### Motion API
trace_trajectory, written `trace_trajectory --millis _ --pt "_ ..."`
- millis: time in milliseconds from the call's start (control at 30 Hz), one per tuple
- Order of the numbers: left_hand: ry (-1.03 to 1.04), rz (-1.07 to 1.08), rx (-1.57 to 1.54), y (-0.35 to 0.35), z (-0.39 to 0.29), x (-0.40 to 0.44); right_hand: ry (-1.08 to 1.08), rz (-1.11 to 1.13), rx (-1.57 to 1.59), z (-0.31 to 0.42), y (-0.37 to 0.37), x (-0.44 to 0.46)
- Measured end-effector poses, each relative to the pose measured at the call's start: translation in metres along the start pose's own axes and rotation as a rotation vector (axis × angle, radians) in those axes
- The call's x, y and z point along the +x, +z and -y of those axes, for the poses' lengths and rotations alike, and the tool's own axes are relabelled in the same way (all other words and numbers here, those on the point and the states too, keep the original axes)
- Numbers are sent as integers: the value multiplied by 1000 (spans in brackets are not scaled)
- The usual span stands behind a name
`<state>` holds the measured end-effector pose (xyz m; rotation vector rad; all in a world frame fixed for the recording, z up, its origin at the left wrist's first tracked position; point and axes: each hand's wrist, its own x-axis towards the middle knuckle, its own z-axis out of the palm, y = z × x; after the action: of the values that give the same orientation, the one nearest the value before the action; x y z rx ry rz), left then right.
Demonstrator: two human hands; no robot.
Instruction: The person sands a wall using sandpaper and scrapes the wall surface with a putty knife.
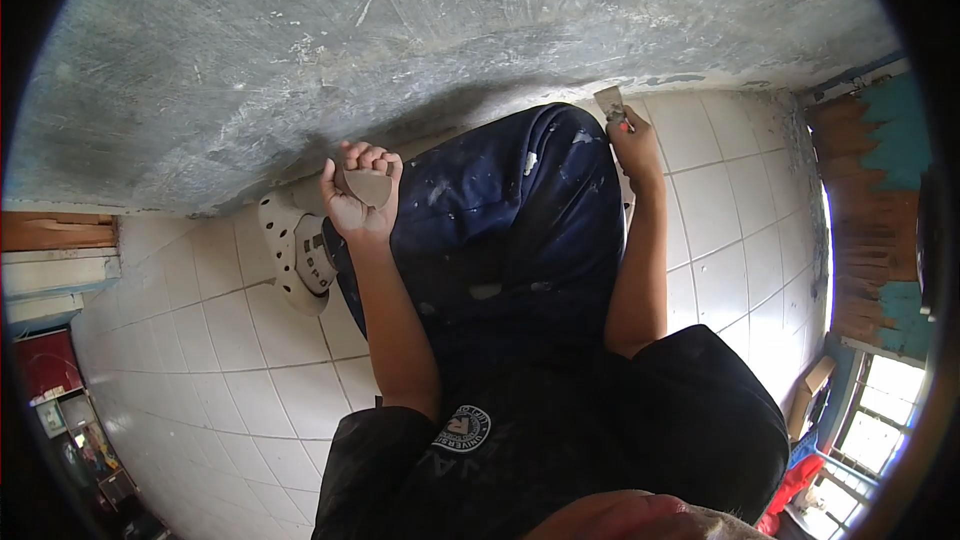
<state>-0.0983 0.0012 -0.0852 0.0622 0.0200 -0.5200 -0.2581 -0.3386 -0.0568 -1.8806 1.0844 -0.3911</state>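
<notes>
My left hand [365, 218] is turned palm up near the foot of the wall, fingers curled around a smooth grey-beige half-round piece [369, 187]. What that piece is made of, I cannot tell. Beside my raised knee, my right hand [636, 147] is closed on the handle of a putty knife [608, 101]. Its short, wide blade points up toward the base of the grey wall [400, 30] without clearly touching it. Scratches and pale patches mark the wall's surface.
White tiles [260, 340] cover the floor. My paint-spotted dark trousers [480, 190] and a white clog [295, 250] are close to the wall. A peeling wooden panel [850, 210] stands at right, near a window [885, 410]. Shelves with items [85, 430] are at far left.
</notes>
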Motion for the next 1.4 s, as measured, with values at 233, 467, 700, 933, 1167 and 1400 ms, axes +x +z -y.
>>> trace_trajectory --millis 233,467,700,933,1167,1400 --pt "-6 0 3 0 0 -1 66 166 41 2 -2 36" --pt "17 -29 -5 3 -1 -3 -5 51 72 9 -2 4" --pt "-5 3 -19 0 0 3 119 30 -63 -41 7 41" --pt "-5 -63 29 5 2 0 20 92 -55 -11 -6 30" --pt "-16 25 -9 0 0 0 -82 126 -146 -29 -18 37" --pt "-13 12 -7 1 0 -1 -7 132 -327 -7 -3 51"
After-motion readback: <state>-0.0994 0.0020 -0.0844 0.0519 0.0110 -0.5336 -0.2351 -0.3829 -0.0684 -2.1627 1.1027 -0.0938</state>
